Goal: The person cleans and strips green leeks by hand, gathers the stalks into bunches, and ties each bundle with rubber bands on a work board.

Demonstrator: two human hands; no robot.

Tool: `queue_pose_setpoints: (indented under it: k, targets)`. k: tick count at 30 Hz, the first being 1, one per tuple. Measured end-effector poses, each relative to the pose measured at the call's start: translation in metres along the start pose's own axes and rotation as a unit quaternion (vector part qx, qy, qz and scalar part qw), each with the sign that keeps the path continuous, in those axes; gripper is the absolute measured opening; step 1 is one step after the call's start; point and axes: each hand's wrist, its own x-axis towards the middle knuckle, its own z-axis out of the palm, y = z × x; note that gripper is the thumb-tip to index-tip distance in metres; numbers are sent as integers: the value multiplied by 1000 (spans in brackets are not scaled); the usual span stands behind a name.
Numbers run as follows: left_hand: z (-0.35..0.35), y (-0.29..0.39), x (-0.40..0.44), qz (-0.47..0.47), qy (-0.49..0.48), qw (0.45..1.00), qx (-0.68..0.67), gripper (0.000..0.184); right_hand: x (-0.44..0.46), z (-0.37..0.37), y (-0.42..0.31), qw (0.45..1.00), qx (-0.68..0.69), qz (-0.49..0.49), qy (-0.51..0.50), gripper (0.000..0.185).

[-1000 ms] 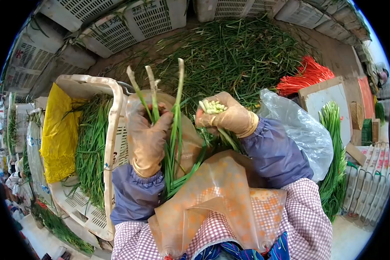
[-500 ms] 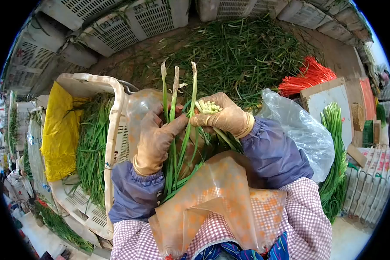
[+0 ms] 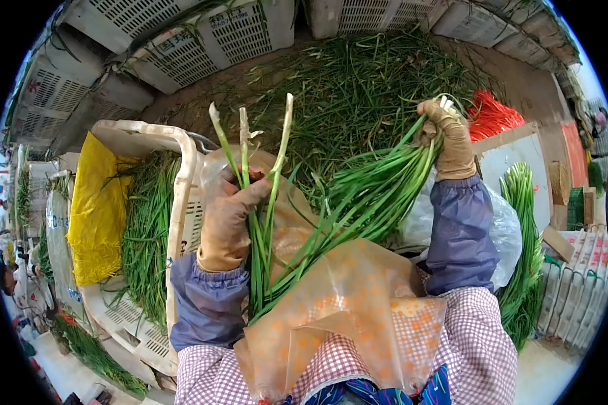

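My left hand [image 3: 228,223], in a tan glove, is closed round a few green chive stalks [image 3: 283,138]. Their pale, ragged ends stick up above the fingers and their leaves hang down by the sleeve. Out to the right, my gloved right hand [image 3: 451,138] grips a thick bunch of chives [image 3: 375,196] near its white ends. The bunch's long leaves slant down to the left, over the clear plastic apron [image 3: 344,297] on my lap. The palm sides of both hands are hidden.
At left stands a white plastic crate [image 3: 182,162] with chives and a yellow sack [image 3: 94,223]. Loose leaves [image 3: 378,81] cover the ground ahead. Red ties [image 3: 493,115], a clear bag [image 3: 510,236] and a bundle of chives [image 3: 520,250] lie at right. Slotted crates [image 3: 236,34] line the back.
My right hand has swung out to the right and forward with its bunch, whose leaves now stretch across the apron. The left hand stays nearly in place, its stalks now spread wider.
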Motion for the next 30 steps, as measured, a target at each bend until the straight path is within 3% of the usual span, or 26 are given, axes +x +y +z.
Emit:
queue_pose_setpoints:
  k: [2, 4, 8, 12, 13, 18, 20, 22, 24, 25, 26, 27, 30]
  targets:
    - [-7, -2, 2, -48, -12, 998, -35, 22, -2, 3, -3, 981, -193, -35, 8, 24]
    - [-8, -9, 6, -98, -103, 986, -89, 20, -13, 30, 18, 974, -221, -5, -41, 35]
    - [8, -18, 3, -188, -139, 956, -178, 20, -33, 70, 9, 944, -112, 153, -272, 38]
    - [9, -28, 6, -207, -174, 936, -225, 20, -37, 93, 26, 916, -1, 191, -354, 31]
    - [14, -25, 7, -222, -230, 905, -282, 22, -40, 98, 33, 911, 22, 194, -364, 25]
    - [18, -27, 2, -202, -173, 938, -222, 20, -45, 99, 39, 925, -11, 206, -318, 12]
    - [24, -29, 3, -165, -46, 977, -127, 21, -44, 95, 45, 930, -32, 187, -313, 5]
    - [26, -21, -5, -149, -44, 980, -127, 22, -44, 94, 46, 949, -116, 124, -266, 4]
    - [31, -18, -11, -65, -41, 996, -38, 22, -44, 93, 48, 949, -119, 134, -260, 5]
    - [32, -12, -14, -61, -27, 997, 44, 21, -47, 92, 46, 951, -127, 108, -259, 6]
    - [29, -14, -13, -60, -26, 997, 45, 21, -48, 93, 45, 953, -135, 82, -258, 7]
    - [26, -17, -13, -63, -32, 997, 29, 22, -45, 95, 60, 972, -166, -8, -169, 12]
    - [28, -9, -21, -100, -26, 994, -25, 22, -1, 56, 46, 978, -93, -160, -93, 3]
